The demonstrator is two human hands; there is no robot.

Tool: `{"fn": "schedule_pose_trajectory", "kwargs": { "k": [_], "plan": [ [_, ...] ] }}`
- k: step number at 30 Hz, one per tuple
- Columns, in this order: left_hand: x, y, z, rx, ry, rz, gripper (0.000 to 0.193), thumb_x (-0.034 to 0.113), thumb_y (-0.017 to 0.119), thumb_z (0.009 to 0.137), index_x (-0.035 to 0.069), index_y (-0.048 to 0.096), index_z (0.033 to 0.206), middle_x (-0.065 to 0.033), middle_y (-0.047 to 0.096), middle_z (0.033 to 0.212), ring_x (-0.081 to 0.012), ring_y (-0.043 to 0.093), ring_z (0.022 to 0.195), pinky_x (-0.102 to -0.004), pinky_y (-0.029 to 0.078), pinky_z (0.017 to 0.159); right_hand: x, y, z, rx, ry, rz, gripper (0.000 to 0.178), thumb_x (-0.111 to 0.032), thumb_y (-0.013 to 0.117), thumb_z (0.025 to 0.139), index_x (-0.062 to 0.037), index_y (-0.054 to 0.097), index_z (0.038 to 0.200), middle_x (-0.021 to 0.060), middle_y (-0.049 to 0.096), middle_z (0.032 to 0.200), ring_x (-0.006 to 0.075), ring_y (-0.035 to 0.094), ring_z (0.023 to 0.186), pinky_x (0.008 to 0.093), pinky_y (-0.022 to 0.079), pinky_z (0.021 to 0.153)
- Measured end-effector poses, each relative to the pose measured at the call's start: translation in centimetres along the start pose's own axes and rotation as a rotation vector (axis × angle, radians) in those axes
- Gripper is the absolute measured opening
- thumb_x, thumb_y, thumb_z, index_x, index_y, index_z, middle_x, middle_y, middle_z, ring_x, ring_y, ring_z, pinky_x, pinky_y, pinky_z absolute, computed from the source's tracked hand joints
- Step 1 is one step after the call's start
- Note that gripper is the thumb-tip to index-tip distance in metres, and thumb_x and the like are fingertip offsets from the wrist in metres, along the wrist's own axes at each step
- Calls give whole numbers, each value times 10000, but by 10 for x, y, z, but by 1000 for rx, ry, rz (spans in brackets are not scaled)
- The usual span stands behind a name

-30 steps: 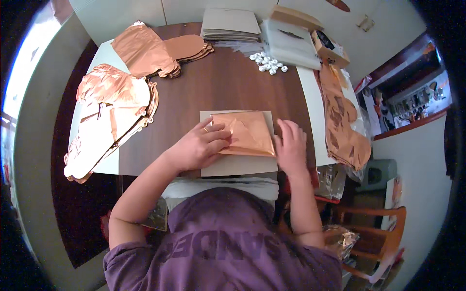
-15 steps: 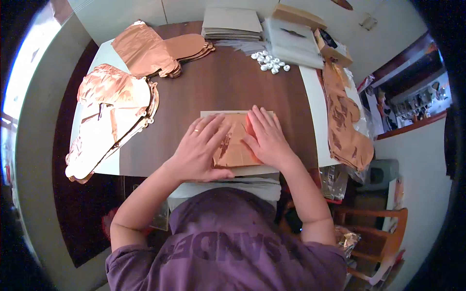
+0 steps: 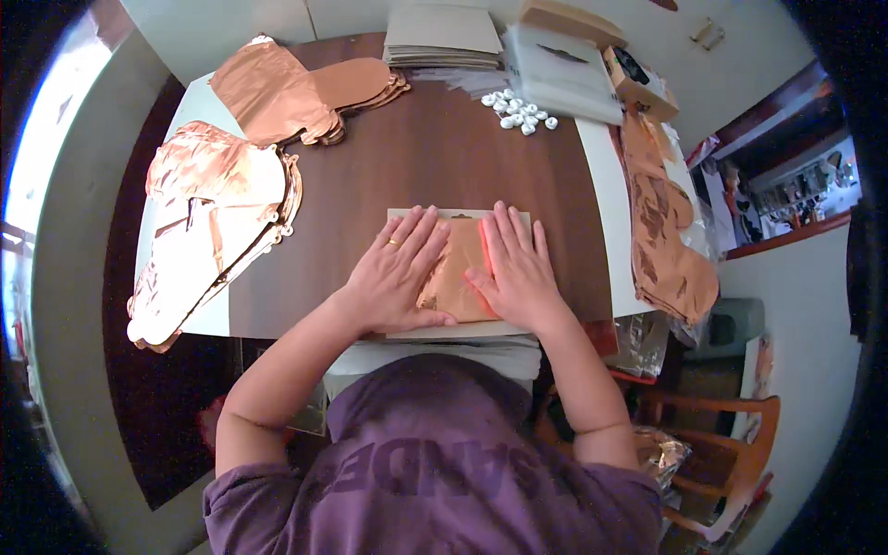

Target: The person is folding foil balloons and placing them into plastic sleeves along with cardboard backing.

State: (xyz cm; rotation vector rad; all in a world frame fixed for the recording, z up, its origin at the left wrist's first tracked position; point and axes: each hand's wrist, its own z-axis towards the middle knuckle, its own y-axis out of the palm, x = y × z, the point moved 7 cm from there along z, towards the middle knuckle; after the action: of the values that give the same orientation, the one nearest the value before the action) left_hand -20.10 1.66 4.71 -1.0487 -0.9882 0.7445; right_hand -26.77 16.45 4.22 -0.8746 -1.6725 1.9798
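A folded copper-coloured foil sheet, probably a foil balloon (image 3: pixel 460 277), lies on a pale card (image 3: pixel 462 214) close to my body at the table's near edge. Flat on the foil's left side rests my left hand (image 3: pixel 398 273), its fingers stretched forward and a ring on one finger. My right hand (image 3: pixel 520 273) presses along the right side with fingers extended and the thumb reaching inward over the foil. The card's rim shows beyond the foil at the far and near edges. Both palms hide the foil's left and right borders.
Stacks of copper foil balloons (image 3: pixel 264 88) and shinier ones (image 3: pixel 217 199) cover the table's left side. At the back are stacked cards (image 3: pixel 442 39), clear plastic sleeves (image 3: pixel 560 79), and small white rolls (image 3: pixel 520 113). More copper foil (image 3: pixel 661 222) hangs over the right edge; a wooden chair (image 3: pixel 731 453) stands there.
My left hand has slid slightly forward and right, lying flatter on the foil. My right hand has shifted a little right, and the foil looks smoother with more of the card's far edge showing.
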Motion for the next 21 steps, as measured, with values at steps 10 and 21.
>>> {"fn": "schedule_pose_trajectory", "kwargs": {
  "k": [10,21],
  "plan": [
    [-16,-38,18,116,73,-225,799,497,584,888,-19,347,1450,-247,348,1496,-400,296,1413,-489,235,1161,36,-32,-32,337,175,719,485,-187,522,952,-19,457,1403,224,502,1383,330,475,1298,439,323,1112],
    [37,10,2,-53,110,36,939,656,501,857,-54,324,1444,-264,324,1500,-428,299,1397,-530,218,1153,-15,94,-170,153,670,2008,321,-261,510,1004,6,550,1177,121,630,1053,220,633,915,345,532,765]
  ]
}}
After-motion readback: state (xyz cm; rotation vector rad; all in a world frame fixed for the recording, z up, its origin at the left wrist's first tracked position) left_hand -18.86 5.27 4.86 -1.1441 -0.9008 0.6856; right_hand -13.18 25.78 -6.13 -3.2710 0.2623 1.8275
